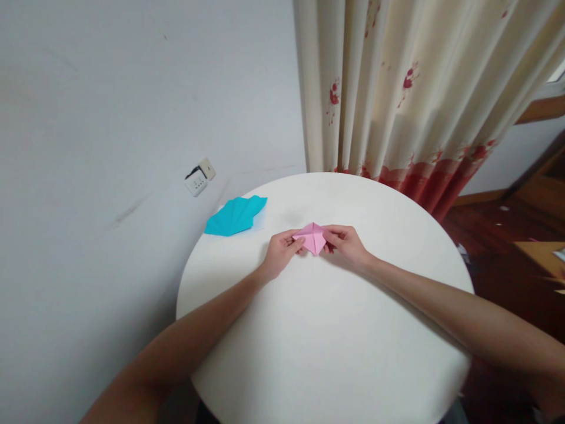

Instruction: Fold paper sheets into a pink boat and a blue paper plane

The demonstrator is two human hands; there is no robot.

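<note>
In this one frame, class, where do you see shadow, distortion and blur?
Head view: soft, even light; faint shadows under both hands beside the pink paper; wide-lens bending stretches the forearms and curves the curtain; the white table shows no harsh glare; the right edge looks slightly blurred.

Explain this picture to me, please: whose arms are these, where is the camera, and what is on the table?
There is no machine here. The arms belong to a person who wears a camera on the head, so the one picture looks forward and down, as that person sees it. The left hand and the right hand reach out over a round white table. Between them they pinch a small folded pink paper, one hand at each side, low over the tabletop. Farther left, near the table's edge, lies a teal paper folded like a fan; nobody touches it. Behind are a grey wall with a socket and a flowered curtain.
</note>
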